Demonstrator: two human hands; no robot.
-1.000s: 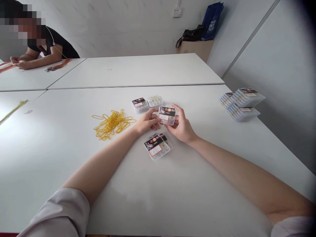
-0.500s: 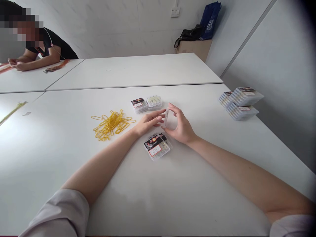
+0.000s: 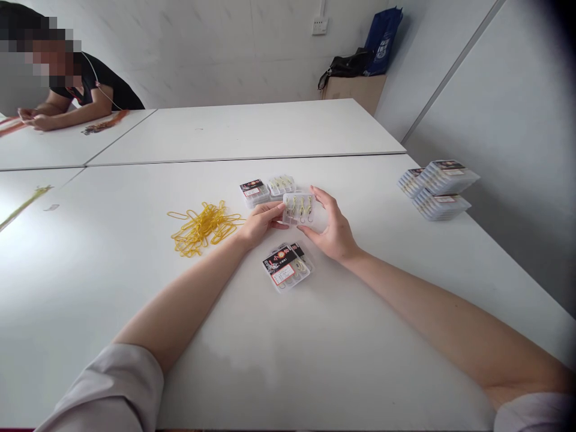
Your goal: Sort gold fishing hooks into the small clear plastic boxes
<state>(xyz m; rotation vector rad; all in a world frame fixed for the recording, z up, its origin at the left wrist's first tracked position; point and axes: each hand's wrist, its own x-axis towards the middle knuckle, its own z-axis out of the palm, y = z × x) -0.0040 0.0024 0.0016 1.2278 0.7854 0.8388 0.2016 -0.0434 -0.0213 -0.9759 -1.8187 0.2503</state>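
A clear plastic fish hook box (image 3: pixel 297 209) is held up over the table, its face showing several hooks with yellowish line. My left hand (image 3: pixel 262 225) is closed on its left edge, with the thumb on the face. My right hand (image 3: pixel 335 231) curves round the right side, fingers at the top corner and thumb below; a translucent part shows by its palm. Just below my hands lie labelled hook boxes (image 3: pixel 284 270), overlapping. Behind my left hand stand two small piles: a labelled box pile (image 3: pixel 254 191) and another pile with hooks showing (image 3: pixel 282 184).
A heap of yellow rubber bands (image 3: pixel 204 228) lies left of my left hand. Stacked hook boxes (image 3: pixel 443 189) stand near the table's right edge. Another person (image 3: pixel 90 99) leans on the far left table. Bags (image 3: pixel 382 42) rest on a carton (image 3: pixel 353 90) by the wall.
The box has turned from edge-on to show its hook-filled face. My left hand has closed on its left edge; my right hand stays around the right side.
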